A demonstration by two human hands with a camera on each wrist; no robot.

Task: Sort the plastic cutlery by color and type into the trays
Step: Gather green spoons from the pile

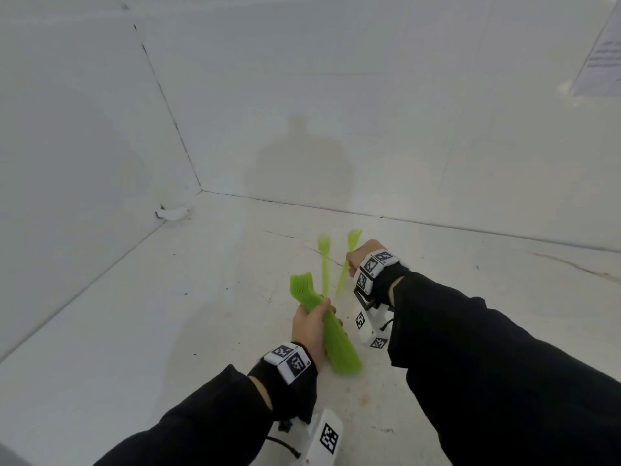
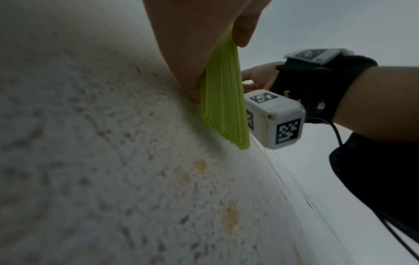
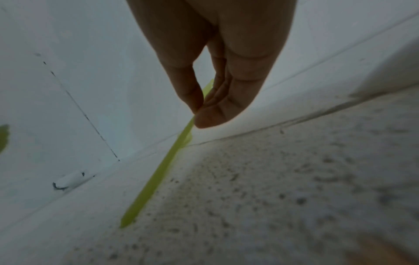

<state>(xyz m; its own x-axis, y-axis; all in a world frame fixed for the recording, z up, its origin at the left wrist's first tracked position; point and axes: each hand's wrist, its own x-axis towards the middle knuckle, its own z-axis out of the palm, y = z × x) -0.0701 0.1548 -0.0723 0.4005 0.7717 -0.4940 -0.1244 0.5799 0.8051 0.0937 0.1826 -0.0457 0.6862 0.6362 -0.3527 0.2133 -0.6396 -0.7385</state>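
Right hand (image 1: 357, 257) pinching green fork (image 1: 346, 264)

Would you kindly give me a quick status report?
Left hand grips fork stack. Right hand pinches one fork. Another fork lies loose between. No trays visible.

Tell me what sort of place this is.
Probably a makeshift recording booth: plain white wall panels meet a scuffed, speckled white work surface, a printed sheet hangs on the wall, and tracking markers sit on the wrists.
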